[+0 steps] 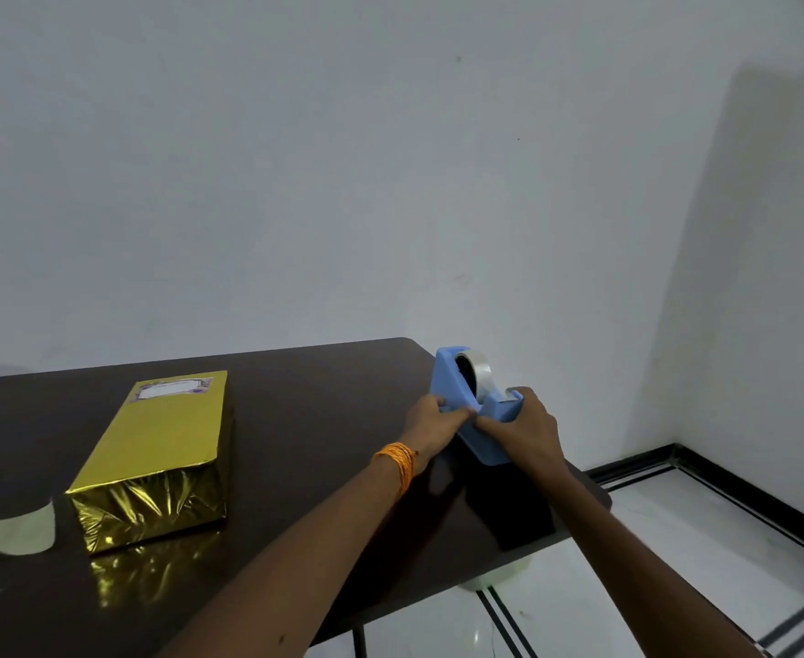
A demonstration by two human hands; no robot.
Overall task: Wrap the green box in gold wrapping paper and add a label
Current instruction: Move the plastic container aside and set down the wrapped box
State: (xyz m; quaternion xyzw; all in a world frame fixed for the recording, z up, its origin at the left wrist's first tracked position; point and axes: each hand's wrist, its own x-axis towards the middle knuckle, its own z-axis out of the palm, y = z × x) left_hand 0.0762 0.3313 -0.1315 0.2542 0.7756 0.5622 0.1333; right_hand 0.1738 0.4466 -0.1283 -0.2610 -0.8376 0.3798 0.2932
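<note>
**A:** Two forearms come up from the bottom edge, and both meet at the blue tape dispenser (457,387) by the right edge of the dark table (319,420).

**B:** Left hand (431,420), the one with the orange thread band (400,463) at the wrist, has its fingers curled onto the dispenser's near side, thumb along the base.

**A:** And the right hand (528,432) wraps the low front end, fingers over the top by the cutter. Both hands are gripping it, thumbs almost meeting.

**B:** A roll of clear tape (478,372) sits upright in the taller back end.

**A:** Look left, well apart from the hands. The box (163,444) lies flat on the table, fully covered in gold wrapping paper (148,510), no green showing. The near end face is creased and shiny, and it reflects in the tabletop.

**B:** The label (172,388) is on the top face at the far end, a white panel with a patterned border. Its text is too small to read.

**A:** Near the box's near left corner, a curled strip of pale paper (18,529) stands on edge, close to the left border.

**B:** Past the table's right side there are white floor tiles (675,539) with dark lines, and a plain pale wall (390,182) behind.
</note>
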